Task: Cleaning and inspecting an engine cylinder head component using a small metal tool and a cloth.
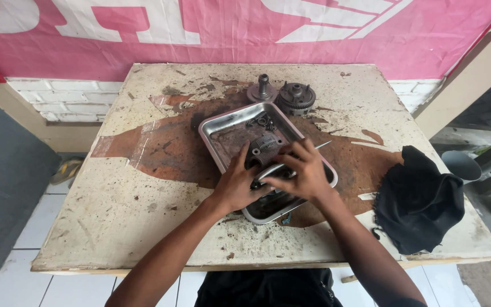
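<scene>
- My left hand [235,185] and right hand [305,173] both clasp the metal part [265,162] over the tray [214,133].
- Part's long axis runs left-right; both hands equally near, fingers closed on it.

A dark, greasy metal engine part [265,156] with a coiled spring sits in the steel tray [217,133], tilted toward twelve o'clock.
</scene>
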